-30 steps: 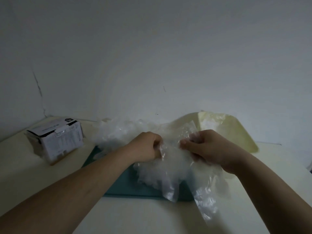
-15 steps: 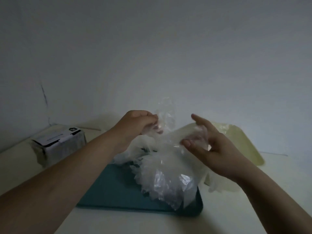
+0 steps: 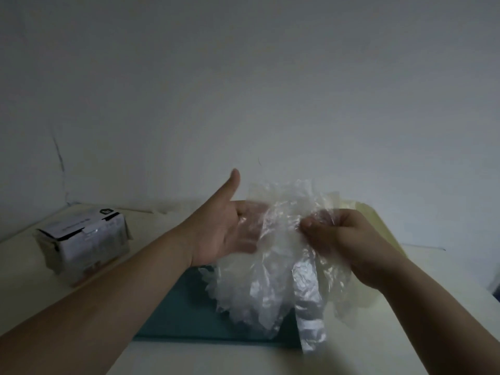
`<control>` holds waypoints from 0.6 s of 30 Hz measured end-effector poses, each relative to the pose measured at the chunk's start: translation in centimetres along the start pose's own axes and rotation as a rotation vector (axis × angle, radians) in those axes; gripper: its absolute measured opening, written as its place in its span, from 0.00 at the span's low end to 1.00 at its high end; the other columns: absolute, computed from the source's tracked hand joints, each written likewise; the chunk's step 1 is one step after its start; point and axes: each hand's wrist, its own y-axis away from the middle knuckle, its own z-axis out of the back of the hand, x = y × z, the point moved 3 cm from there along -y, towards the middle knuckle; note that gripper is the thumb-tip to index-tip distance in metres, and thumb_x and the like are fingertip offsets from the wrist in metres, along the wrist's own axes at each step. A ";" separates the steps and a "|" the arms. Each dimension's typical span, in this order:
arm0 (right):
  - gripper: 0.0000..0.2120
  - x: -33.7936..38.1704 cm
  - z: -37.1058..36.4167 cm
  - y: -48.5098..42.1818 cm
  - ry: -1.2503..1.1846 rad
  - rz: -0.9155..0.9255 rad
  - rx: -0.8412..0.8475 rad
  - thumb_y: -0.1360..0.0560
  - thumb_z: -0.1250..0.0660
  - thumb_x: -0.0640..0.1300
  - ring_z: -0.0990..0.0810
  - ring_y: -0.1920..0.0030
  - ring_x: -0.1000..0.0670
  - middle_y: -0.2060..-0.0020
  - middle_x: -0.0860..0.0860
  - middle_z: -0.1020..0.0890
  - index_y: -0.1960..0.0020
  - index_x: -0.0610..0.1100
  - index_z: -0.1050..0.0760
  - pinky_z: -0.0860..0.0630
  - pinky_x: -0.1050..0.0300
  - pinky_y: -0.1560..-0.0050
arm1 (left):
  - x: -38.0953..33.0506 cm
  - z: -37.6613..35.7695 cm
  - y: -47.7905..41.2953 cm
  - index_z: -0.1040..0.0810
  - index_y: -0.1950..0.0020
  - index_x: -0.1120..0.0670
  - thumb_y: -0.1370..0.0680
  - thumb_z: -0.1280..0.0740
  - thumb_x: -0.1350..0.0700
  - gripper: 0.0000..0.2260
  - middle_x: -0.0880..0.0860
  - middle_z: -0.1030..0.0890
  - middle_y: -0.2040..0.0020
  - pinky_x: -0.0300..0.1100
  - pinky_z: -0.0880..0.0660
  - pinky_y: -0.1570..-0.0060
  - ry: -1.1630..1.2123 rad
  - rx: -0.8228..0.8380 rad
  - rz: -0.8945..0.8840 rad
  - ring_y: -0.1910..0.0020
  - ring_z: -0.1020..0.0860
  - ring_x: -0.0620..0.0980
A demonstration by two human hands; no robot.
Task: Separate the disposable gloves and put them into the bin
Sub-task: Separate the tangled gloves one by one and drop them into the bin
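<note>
reaching in from the near edge, two bare forearms cross a pale table. a teal tray lies flat on it, just beyond. above the tray, a crumpled bunch of clear disposable gloves hangs in the air, its loose ends trailing down over the tray's right side. the left hand is spread flat, thumb up, palm toward the bunch, straight fingers showing through the film. the right hand is curled, pinching the bunch's right side between thumb and fingers. further left, a small white and black box sits on the table. a pale yellow bin stands behind the right hand. a plain wall closes the view.
</note>
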 end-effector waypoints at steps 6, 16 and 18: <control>0.09 0.2 4.4 -1.8 0.050 -0.103 -0.157 0.21 0.27 0.42 0.13 0.59 0.41 0.57 0.39 0.13 0.50 0.34 0.17 0.17 0.51 0.64 | 0.1 -2.0 -2.7 0.14 0.47 0.58 0.17 0.30 0.56 0.07 0.59 0.14 0.51 0.50 0.17 0.53 -0.211 -0.180 -0.123 0.55 0.15 0.54; 0.13 -5.1 10.4 -9.1 0.706 -0.245 -0.404 0.20 0.33 0.44 0.17 0.75 0.42 0.70 0.42 0.15 0.60 0.40 0.19 0.18 0.50 0.72 | -4.9 -4.4 -0.5 0.21 0.47 0.58 0.15 0.37 0.55 0.08 0.61 0.17 0.35 0.47 0.17 0.64 -0.213 0.034 -0.239 0.57 0.14 0.56; 0.10 -5.8 9.9 -9.9 0.736 -0.279 -0.370 0.21 0.33 0.42 0.15 0.70 0.40 0.67 0.42 0.14 0.59 0.40 0.20 0.14 0.44 0.63 | -5.7 -5.6 -0.1 0.22 0.47 0.58 0.17 0.37 0.54 0.08 0.60 0.17 0.35 0.45 0.17 0.66 -0.204 0.137 -0.247 0.59 0.14 0.54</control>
